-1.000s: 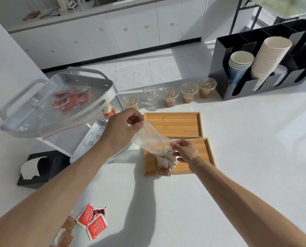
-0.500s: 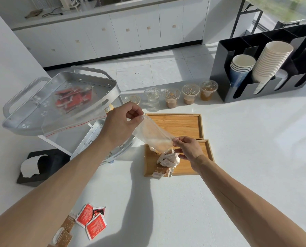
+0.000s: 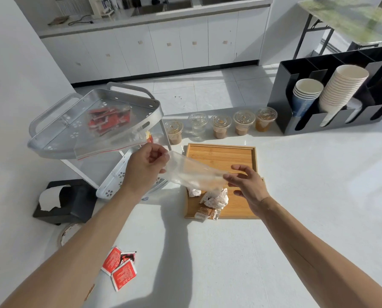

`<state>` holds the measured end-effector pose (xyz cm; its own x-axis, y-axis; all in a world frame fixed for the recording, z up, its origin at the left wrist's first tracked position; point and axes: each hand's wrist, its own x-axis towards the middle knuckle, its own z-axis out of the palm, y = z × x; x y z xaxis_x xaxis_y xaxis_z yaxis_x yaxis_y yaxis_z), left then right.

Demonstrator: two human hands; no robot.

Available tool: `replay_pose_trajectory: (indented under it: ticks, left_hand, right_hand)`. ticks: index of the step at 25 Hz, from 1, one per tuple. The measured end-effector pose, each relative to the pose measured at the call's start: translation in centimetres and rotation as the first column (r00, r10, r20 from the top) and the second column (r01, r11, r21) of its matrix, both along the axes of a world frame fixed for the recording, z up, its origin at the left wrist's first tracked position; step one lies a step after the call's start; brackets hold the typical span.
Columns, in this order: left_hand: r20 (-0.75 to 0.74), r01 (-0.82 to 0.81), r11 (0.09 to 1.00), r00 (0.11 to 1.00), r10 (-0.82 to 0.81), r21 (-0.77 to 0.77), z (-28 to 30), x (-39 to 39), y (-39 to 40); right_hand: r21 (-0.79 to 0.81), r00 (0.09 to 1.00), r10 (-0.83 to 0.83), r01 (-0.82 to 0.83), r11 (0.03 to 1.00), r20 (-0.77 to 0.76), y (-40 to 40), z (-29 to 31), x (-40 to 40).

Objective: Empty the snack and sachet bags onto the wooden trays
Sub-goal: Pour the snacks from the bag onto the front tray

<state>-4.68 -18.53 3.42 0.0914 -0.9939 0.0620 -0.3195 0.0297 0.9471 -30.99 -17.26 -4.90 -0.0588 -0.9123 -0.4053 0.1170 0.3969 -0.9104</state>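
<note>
My left hand (image 3: 144, 167) pinches the upper end of a clear plastic bag (image 3: 192, 172), which stretches down to the right and looks empty. My right hand (image 3: 245, 185) is at the bag's lower end with fingers spread, touching it at most with the thumb. Below the bag, several wrapped snacks (image 3: 214, 200) lie in a heap on the near wooden tray (image 3: 241, 210). The far wooden tray (image 3: 221, 155) is bare. A second clear bag with red sachets (image 3: 105, 123) lies on the top shelf of the metal rack (image 3: 52, 138).
Three red sachets (image 3: 118, 267) lie on the white table near my left forearm. A black tissue box (image 3: 63, 203) stands at the left. Several lidded plastic cups (image 3: 221, 125) line the table's far edge. A black organiser with paper cups (image 3: 332, 94) is at the back right.
The snacks have dropped out of the bag onto the near tray. My right hand has let go of the bag's lower end and opened; the left hand still holds the top.
</note>
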Motion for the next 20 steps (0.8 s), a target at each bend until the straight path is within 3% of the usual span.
replay_pose_trajectory:
  ticks: [3,7,10,14,20]
  left_hand:
    - [-0.035,-0.087,0.994,0.995,0.089,0.061,-1.8,1.4,3.4]
    - [-0.071,-0.159,0.968,0.982,0.176,0.195,-4.4,3.3,8.2]
    - [-0.096,-0.184,0.938,0.971,0.221,0.293,-6.5,4.6,12.2]
    - [-0.113,-0.246,0.883,0.943,0.314,0.401,-9.9,6.9,17.5]
    - [0.103,-0.360,0.820,0.930,0.352,0.446,-15.3,11.0,24.6]
  right_hand:
    - [-0.070,0.992,0.129,-0.129,0.989,-0.004,1.4,1.1,-0.6]
    - [-0.102,0.959,0.206,-0.229,0.968,-0.196,4.5,1.4,-0.4]
    - [-0.068,0.935,0.235,-0.262,0.963,-0.267,7.1,1.0,0.6]
    - [0.057,0.889,0.387,-0.385,0.921,-0.247,10.6,-1.2,3.2]
    - [0.250,0.805,0.538,-0.483,0.839,-0.250,15.0,-6.0,8.6]
